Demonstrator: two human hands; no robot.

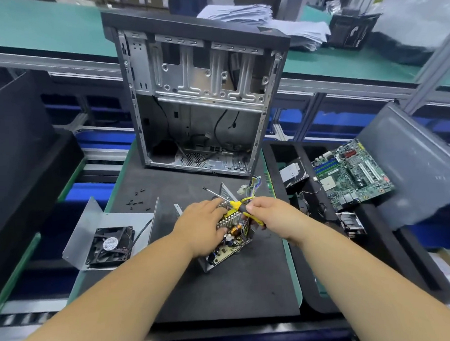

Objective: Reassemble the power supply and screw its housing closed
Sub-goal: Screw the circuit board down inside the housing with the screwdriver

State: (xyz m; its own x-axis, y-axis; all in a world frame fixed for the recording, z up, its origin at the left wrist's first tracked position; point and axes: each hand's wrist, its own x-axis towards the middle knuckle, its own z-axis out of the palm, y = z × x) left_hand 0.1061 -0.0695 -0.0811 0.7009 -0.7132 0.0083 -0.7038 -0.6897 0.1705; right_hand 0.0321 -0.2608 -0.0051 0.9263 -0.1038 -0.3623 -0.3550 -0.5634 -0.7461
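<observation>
The open power supply [228, 247] lies on the black mat, its circuit board, copper coil and heatsinks exposed in the grey metal base. My left hand [203, 225] lies on top of it, fingers curled over a heatsink. My right hand [271, 217] grips the yellow-and-black handle of a screwdriver [235, 205], whose shaft points up-left over the supply. The supply's wire bundle [250, 186] trails off behind it. The housing cover [92, 230] with its black fan [111, 246] lies open to the left. Several small black screws [136, 201] are scattered at the mat's left.
An empty computer case [197, 94] stands upright behind the supply. To the right, a black tray [277, 152] holds a hard drive [292, 173], a green motherboard [350, 175] and a small cooler [350, 223]. A grey panel [419, 167] leans at far right.
</observation>
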